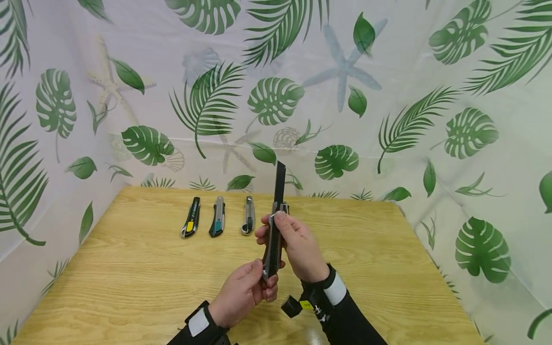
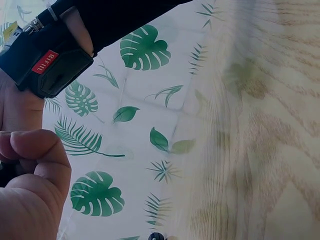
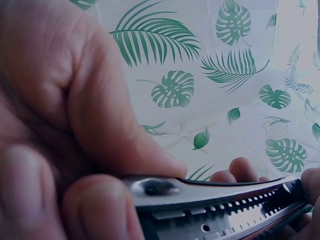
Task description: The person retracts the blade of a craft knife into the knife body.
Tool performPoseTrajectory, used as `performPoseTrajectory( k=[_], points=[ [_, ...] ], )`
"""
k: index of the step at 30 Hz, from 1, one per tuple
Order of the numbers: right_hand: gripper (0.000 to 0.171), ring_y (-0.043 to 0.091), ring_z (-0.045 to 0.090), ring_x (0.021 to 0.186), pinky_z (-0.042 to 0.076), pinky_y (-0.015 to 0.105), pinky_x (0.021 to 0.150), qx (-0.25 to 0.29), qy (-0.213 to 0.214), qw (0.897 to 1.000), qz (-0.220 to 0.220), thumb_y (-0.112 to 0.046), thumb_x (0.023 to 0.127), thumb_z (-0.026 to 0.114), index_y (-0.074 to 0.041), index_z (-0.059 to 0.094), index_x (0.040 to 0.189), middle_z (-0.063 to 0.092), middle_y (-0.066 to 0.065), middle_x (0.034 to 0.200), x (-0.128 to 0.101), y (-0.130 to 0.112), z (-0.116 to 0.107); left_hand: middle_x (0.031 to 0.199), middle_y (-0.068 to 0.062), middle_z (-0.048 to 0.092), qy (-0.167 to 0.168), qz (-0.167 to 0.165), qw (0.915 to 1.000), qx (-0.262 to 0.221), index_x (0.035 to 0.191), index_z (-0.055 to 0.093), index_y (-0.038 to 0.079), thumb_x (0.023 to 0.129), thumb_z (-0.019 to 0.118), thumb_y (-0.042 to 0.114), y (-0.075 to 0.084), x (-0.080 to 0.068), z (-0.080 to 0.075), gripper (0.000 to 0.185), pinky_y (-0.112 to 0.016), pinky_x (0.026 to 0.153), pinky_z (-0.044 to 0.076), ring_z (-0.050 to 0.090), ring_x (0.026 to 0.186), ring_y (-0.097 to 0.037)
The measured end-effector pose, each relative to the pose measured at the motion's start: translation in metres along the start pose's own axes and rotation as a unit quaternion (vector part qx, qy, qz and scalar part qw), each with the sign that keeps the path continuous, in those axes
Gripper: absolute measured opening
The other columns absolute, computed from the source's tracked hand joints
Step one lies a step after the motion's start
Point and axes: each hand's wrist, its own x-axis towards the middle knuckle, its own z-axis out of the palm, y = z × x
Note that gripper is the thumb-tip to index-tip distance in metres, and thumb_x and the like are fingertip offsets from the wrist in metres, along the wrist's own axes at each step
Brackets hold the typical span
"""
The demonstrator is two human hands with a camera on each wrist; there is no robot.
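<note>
**Two hands hold a box cutter with its blade out**

Nearest the front edge of the wooden desk (image 1: 129, 287), the left hand (image 1: 241, 293) curls its fingers round the bottom end of a black box cutter (image 1: 273, 249). Just above it, the right hand (image 1: 297, 247) wraps round the middle of the handle, with the thumb pressed on the side by the slider. So both hands are closed on the same cutter, one below and one above. It stands almost straight up over the middle of the desk, not touching the wood, and its long dark blade (image 1: 280, 184) sticks out at the top.

The right wrist view shows the handle close up — silver metal with a row of little notches (image 3: 235, 207).

Farther back, near the far edge, three more cutters lie side by side: a yellow and black one (image 1: 191, 218) on the left, then a teal one (image 1: 217, 216), then a silver one (image 1: 247, 215) — each a little apart.

Behind the desk hangs a white curtain (image 1: 388, 72) with green leaves.
</note>
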Motion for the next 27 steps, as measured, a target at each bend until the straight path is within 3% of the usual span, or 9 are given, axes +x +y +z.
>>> performPoseTrajectory(
  k=[17, 27],
  points=[
    [0.040, 0.027, 0.066, 0.092, 0.051, 0.043, 0.087, -0.007, 0.001, 1.000, 0.007, -0.036, 0.108, 0.050, -0.001, 0.058, 0.127, 0.068, 0.014, 0.107, -0.004, 0.001, 0.002, 0.092, -0.001, 0.046, -0.004, 0.009, 1.0000, 0.002, 0.140, 0.042, -0.009, 0.110, 0.030, 0.045, -0.001, -0.002, 0.002, 0.064, -0.030, 0.075, 0.042, 0.045, 0.076, -0.014],
    [0.038, 0.028, 0.060, 0.099, 0.046, 0.034, 0.084, 0.011, 0.007, 1.000, 0.005, -0.030, 0.108, 0.052, -0.014, 0.054, 0.142, 0.066, 0.016, 0.118, -0.007, 0.012, 0.007, 0.092, -0.002, 0.046, 0.011, 0.001, 0.9999, -0.007, 0.141, 0.038, -0.004, 0.109, 0.029, 0.046, 0.004, -0.003, 0.003, 0.060, -0.031, 0.076, 0.042, 0.045, 0.078, -0.015]
  ],
)
